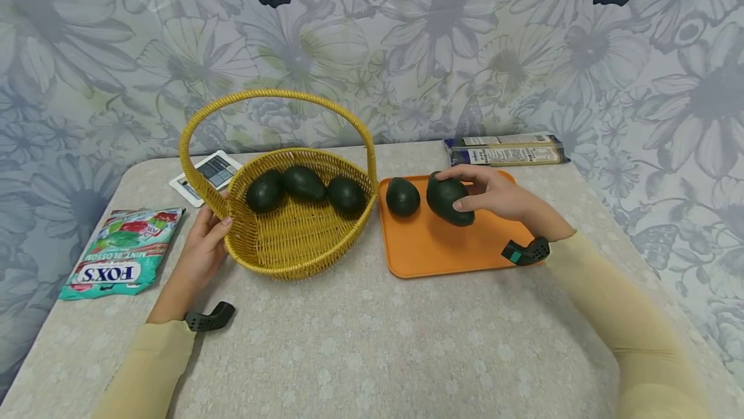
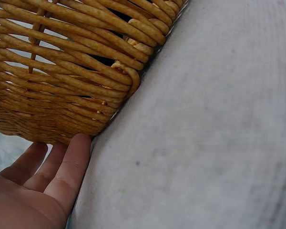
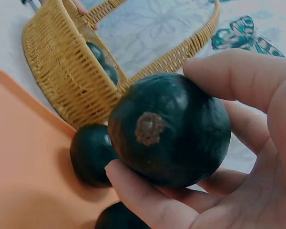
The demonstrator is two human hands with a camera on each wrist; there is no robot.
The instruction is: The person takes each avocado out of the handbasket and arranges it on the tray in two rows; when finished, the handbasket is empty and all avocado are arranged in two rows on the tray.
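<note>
Avocado [image 1: 449,199] gripped by R hand [image 1: 494,196] over orange tray [image 1: 442,251].

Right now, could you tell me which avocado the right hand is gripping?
The larger avocado on the orange tray, right of its smaller neighbour; the right hand grips it alone.

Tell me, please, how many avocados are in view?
6 avocados: three in the basket, one held by the right hand, one on the tray, another partly hidden under that hand.

Head camera looks down across the tabletop [image 1: 360,341]; both wrist cameras sit very close, sharing the wicker basket [image 1: 290,238].
</note>
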